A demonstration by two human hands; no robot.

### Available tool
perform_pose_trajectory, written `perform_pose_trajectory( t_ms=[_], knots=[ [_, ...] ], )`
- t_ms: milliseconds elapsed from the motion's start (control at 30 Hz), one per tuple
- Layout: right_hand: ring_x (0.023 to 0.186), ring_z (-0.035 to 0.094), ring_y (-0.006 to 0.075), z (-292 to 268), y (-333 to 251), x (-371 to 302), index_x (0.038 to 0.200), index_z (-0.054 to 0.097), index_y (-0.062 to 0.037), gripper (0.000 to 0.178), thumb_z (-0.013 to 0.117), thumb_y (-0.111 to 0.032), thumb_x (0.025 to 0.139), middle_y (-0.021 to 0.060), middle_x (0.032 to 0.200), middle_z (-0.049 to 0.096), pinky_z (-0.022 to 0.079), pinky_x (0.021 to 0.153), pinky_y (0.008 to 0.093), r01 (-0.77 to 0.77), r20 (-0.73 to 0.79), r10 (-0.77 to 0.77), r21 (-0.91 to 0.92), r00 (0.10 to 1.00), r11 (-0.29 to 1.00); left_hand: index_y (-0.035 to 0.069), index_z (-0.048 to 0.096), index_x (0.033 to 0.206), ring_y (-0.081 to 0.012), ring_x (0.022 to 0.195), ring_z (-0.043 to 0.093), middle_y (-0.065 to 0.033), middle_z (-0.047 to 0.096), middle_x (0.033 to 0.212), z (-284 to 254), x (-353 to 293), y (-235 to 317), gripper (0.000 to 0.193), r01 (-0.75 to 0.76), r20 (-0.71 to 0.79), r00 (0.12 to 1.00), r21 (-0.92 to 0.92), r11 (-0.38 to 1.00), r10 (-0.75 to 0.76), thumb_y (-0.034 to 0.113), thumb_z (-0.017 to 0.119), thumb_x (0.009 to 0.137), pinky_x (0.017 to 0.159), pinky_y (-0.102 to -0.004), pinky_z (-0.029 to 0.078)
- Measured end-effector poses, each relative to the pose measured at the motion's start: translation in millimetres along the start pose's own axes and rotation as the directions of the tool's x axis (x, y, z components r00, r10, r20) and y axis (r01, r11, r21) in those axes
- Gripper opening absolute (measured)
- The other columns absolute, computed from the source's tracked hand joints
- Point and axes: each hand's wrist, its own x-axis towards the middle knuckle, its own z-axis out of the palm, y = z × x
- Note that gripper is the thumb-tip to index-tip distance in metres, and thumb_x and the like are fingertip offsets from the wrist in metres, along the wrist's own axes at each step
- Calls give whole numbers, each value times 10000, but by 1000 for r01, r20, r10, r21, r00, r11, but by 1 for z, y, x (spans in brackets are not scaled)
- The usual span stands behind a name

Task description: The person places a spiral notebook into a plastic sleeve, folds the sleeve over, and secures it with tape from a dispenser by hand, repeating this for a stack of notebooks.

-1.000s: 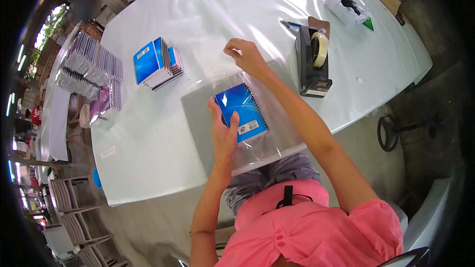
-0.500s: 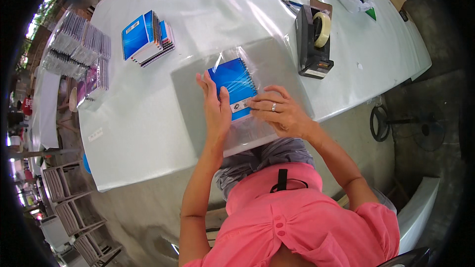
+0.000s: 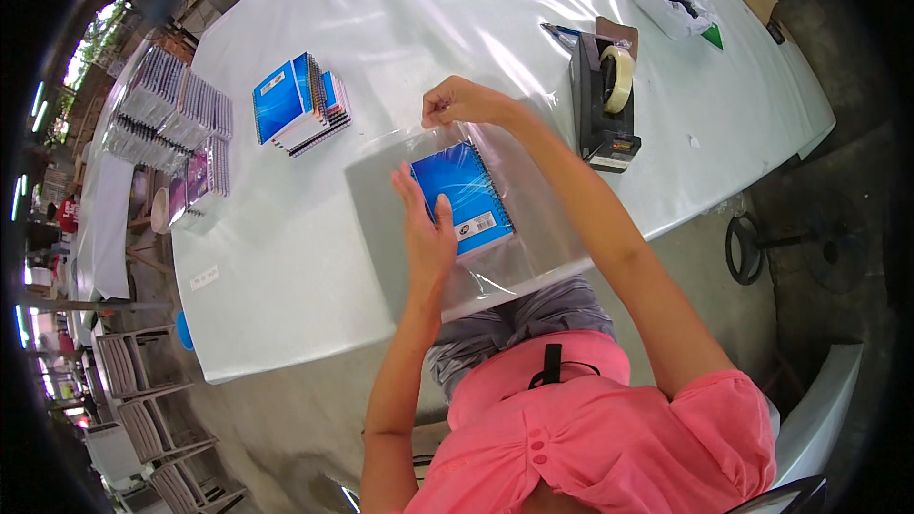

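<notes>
A blue spiral-bound notebook [image 3: 455, 186] lies on a clear plastic sheet [image 3: 487, 281] over a grey rectangular area of the table. Its wire binding runs down the right side, and a white label sits near its lower edge. My left hand [image 3: 426, 233] lies along the notebook's left edge, fingers stretched out and thumb on the cover. Beyond the notebook's far edge, my right hand [image 3: 465, 101] is closed with fingertips pinched on the plastic's far edge. My right forearm crosses above the sheet's right part.
A black tape dispenser [image 3: 595, 124] with a cream roll stands to the right, a pen [image 3: 560, 34] beside it. Blue notebooks [image 3: 286, 100] are stacked at left. Farther left are wrapped notebook piles [image 3: 171, 100]. A white plastic bag [image 3: 666, 5] lies far right.
My right hand has left the notebook's lower right corner and moved away from me to the plastic's far edge. My left hand stays at the notebook's left side.
</notes>
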Motion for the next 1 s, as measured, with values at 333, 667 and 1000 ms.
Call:
perform_pose_trajectory(
  t_ms=[333,667,1000],
  knots=[
    [794,616,233,60,-36,-76,855,686,-32,96,698,19,774,83,860,653,497,689,350,66,-597,-452,-554,663,830,1,168,1502,-411,1461,52,-301,43,1559,0,-7,3,561,-7,6,1000,84,996,6,212,389,1031,1146,-420,208],
    [896,578,270,102,-80,-122,837,666,-15,115,707,-63,741,63,930,602,480,792,388,249,-252,-356,-372,900,894,33,229,1500,-391,1461,95,-240,155,1565,-46,-15,-22,603,169,90,982,-40,985,-165,288,466,1006,1158,-432,170],
    [951,572,271,115,-90,-127,861,646,-4,126,699,-54,759,84,991,578,473,817,391,141,-281,-295,-462,913,876,185,485,1398,-399,1432,190,-24,288,1554,-98,-72,-27,511,-347,328,937,850,396,115,295,606,914,1101,-632,187]
  ],
)
